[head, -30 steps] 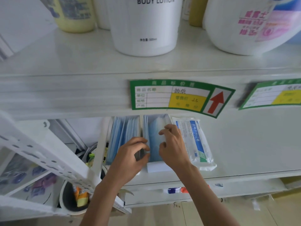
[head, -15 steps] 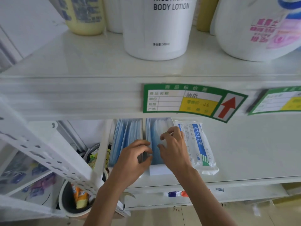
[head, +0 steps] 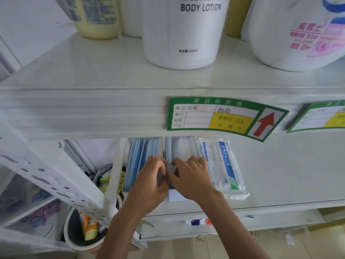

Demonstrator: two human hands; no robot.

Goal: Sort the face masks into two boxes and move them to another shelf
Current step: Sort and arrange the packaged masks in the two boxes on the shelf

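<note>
A head-worn camera looks down at a white shop shelf (head: 280, 174). Two bare hands reach in from the bottom edge and meet at the frame's centre, just below the shelf lip above.

The left hand (head: 151, 182) has its fingers curled inward, fingertips pressed together at the divide between two open white boxes. The right hand (head: 192, 176), touching it at 3 o'clock, is also curled, its thumb and fingers pinching the near edges of the masks in the right box. Whether either hand has a mask fully gripped cannot be told, since the fingers hide the contact.

The left box (head: 128, 165) holds blue face masks (head: 141, 152) standing on edge in a packed row. The right box (head: 177, 197), touching it at 3 o'clock, holds paler masks (head: 182, 148), also on edge. Just beside the right box, at 3 o'clock from the right hand, lies a sealed mask packet (head: 222, 165) with a blue stripe, flat on the shelf.

At 12 o'clock, the upper shelf's front edge carries a green price label (head: 214, 114) with a red arrow. Above it stands a white body lotion bottle (head: 184, 34). At 7 o'clock, below the shelf, a round bin (head: 74, 234) holds snack wrappers.
</note>
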